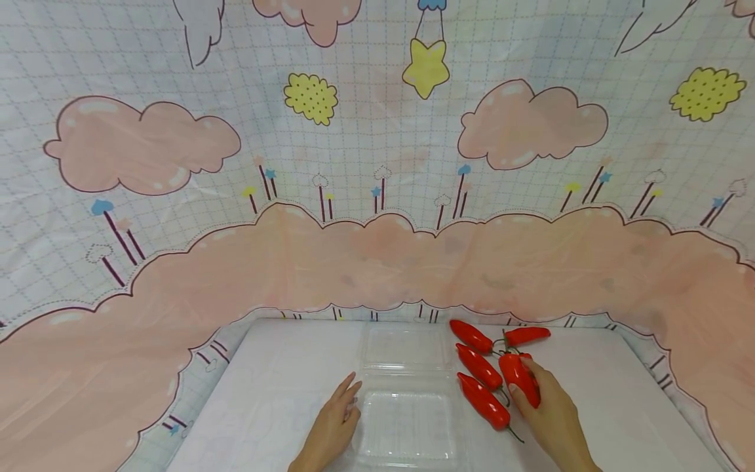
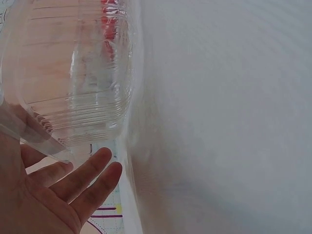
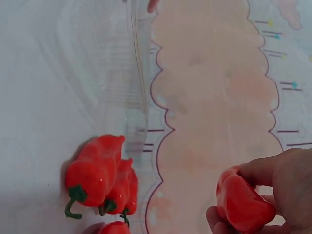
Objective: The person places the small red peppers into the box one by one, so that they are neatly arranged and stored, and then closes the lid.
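My right hand grips a red pepper between thumb and fingers. The right wrist view shows this pepper held away from the others, its stem out of sight there. Beside that hand lie several more red peppers with green stems. Just left of them is a hinged clear plastic container, lid folded back. At the container's left rim is my left hand, its fingers loosely extended. In the left wrist view the fingers touch the container's edge near one corner.
A white tabletop lies under everything. Behind it hangs a cloth printed with pink clouds, stars and grid lines. One pepper lies near the table's back edge, right of the lid.
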